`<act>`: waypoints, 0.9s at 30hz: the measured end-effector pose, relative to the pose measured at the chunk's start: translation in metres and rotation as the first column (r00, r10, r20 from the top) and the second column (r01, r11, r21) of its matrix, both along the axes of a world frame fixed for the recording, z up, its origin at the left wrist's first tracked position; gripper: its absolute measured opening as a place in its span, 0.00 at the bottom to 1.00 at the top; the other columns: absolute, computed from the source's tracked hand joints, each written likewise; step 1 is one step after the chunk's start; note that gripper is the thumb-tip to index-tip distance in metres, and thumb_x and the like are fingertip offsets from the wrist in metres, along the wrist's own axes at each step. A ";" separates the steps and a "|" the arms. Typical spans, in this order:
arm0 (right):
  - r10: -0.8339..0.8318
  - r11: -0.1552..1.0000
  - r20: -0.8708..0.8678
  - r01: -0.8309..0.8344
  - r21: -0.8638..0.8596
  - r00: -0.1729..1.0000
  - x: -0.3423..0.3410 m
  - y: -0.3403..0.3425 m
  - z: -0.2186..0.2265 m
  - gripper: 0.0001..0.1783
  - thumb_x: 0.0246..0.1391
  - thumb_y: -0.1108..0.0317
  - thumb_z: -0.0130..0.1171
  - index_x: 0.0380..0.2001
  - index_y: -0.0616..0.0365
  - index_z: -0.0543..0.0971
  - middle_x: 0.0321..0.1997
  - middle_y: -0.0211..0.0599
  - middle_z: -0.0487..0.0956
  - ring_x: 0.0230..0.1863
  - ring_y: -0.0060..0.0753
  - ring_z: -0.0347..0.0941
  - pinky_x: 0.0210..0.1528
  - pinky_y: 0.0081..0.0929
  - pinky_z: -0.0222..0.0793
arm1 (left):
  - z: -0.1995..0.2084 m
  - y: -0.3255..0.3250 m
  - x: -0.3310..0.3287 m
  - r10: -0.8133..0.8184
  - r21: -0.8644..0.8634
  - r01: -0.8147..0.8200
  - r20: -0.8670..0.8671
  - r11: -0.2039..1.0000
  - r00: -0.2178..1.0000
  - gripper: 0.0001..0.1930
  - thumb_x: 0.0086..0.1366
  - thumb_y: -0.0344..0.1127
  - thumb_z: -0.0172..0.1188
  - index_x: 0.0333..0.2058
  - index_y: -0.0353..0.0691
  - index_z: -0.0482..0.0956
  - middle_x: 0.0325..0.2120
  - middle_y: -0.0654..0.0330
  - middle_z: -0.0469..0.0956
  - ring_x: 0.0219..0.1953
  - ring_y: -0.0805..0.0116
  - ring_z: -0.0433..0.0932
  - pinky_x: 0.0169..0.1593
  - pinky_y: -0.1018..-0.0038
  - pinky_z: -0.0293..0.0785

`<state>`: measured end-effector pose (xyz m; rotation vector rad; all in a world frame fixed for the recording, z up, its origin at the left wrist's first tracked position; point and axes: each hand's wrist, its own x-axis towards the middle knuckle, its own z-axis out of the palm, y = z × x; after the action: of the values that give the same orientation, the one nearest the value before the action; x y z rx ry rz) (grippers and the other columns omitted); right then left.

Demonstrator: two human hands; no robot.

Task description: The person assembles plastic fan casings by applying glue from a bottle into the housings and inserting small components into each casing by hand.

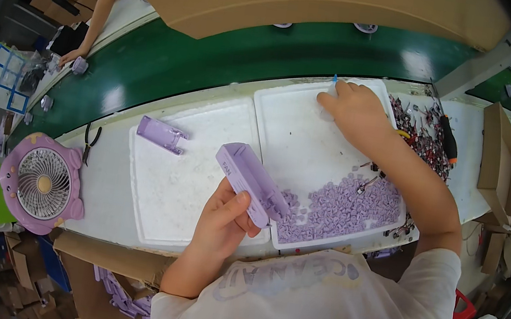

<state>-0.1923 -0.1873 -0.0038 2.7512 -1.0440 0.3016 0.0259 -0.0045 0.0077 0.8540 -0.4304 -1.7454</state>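
Observation:
My left hand [222, 221] grips a long, hollow purple plastic housing [242, 169] near its lower end, tilted with its open side to the right. At the far edge of the right white tray [279, 130], my right hand [361, 117] has its fingers curled round a small clear thing with a blue tip [335, 79]; the fingers mostly hide it. Many tiny purple plastic pieces [347, 205] are heaped in the near part of that tray. Another purple housing [162, 135] lies on the left white tray [163, 215].
Wired small parts [425, 134] and a screwdriver [448, 139] lie right of the trays. Black-handled cutters [90, 143] and a purple fan [43, 183] stand left. Beyond runs a green conveyor [217, 63]; cardboard [329, 3] overhangs it. A co-worker's arm [99, 17] reaches at far left.

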 end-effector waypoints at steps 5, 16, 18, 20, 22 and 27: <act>-0.080 0.950 0.445 -0.067 0.306 0.892 0.010 0.021 0.019 0.14 0.36 0.76 0.62 0.30 0.52 0.73 0.27 0.35 0.72 0.29 0.32 0.71 0.31 0.28 0.64 | 0.002 0.005 0.000 0.013 -0.034 -0.011 0.057 0.999 0.998 0.23 0.59 0.38 0.55 0.50 0.39 0.60 0.36 0.55 0.74 0.27 0.72 0.73 0.23 0.79 0.66; -0.248 0.504 0.783 -0.614 0.607 0.571 0.020 0.096 0.069 0.07 0.38 0.69 0.65 0.25 0.56 0.80 0.23 0.29 0.79 0.23 0.19 0.73 0.24 0.15 0.59 | 0.023 0.006 -0.013 0.046 -0.088 -0.031 0.180 0.996 0.983 0.29 0.56 0.42 0.59 0.52 0.39 0.59 0.37 0.57 0.73 0.33 0.70 0.74 0.27 0.79 0.67; -0.227 0.523 0.808 -0.632 0.572 0.544 0.022 0.097 0.066 0.07 0.38 0.70 0.65 0.25 0.56 0.79 0.23 0.29 0.79 0.23 0.19 0.73 0.24 0.15 0.59 | 0.025 0.006 -0.015 0.085 -0.069 -0.070 0.231 0.995 0.969 0.29 0.55 0.46 0.60 0.50 0.37 0.62 0.34 0.58 0.73 0.30 0.70 0.73 0.30 0.77 0.69; -0.232 0.518 0.802 -0.627 0.581 0.551 0.023 0.098 0.064 0.07 0.38 0.70 0.65 0.25 0.56 0.79 0.23 0.29 0.79 0.23 0.20 0.73 0.24 0.15 0.60 | 0.025 0.006 -0.014 0.084 -0.074 -0.069 0.225 0.995 0.971 0.29 0.54 0.46 0.60 0.50 0.37 0.62 0.34 0.58 0.73 0.30 0.70 0.73 0.30 0.77 0.69; -0.237 0.514 0.795 -0.622 0.590 0.559 0.025 0.098 0.064 0.07 0.39 0.70 0.64 0.25 0.56 0.79 0.23 0.29 0.79 0.23 0.20 0.74 0.24 0.16 0.60 | 0.024 0.006 -0.014 0.088 -0.077 -0.073 0.223 0.994 0.971 0.29 0.54 0.46 0.61 0.50 0.37 0.62 0.34 0.58 0.73 0.30 0.70 0.73 0.30 0.77 0.69; -0.226 0.506 0.799 -0.634 0.585 0.557 0.027 0.099 0.063 0.07 0.40 0.69 0.65 0.25 0.56 0.79 0.23 0.29 0.79 0.23 0.22 0.74 0.25 0.17 0.62 | 0.021 0.008 -0.012 0.090 -0.086 -0.073 0.218 0.994 0.972 0.30 0.54 0.46 0.61 0.50 0.37 0.62 0.34 0.58 0.73 0.30 0.70 0.73 0.30 0.77 0.69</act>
<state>-0.1655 -0.0884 0.0595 3.7650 -1.1458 1.7281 0.0137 0.0038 0.0284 1.0009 -0.5989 -1.5539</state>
